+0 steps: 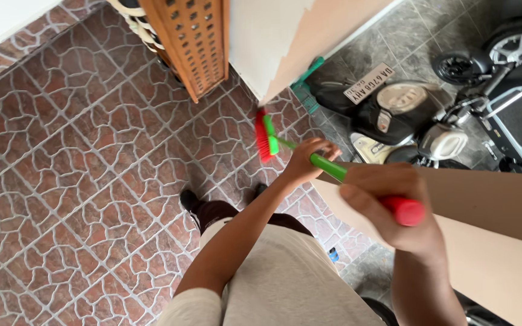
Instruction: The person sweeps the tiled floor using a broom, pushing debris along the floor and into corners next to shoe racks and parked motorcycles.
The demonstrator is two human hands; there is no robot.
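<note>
Gripping the green broom handle (327,167), your left hand (312,158) and right hand (394,208) had fingers wrapped around it, the red brush head (263,136) down on the tiled floor (80,151).

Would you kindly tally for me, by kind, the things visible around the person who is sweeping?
Brooms: 1, held by left hand and right hand
Scooters: 2
Wooden cabinets: 1
Shoes: 2
Total: 6
</note>
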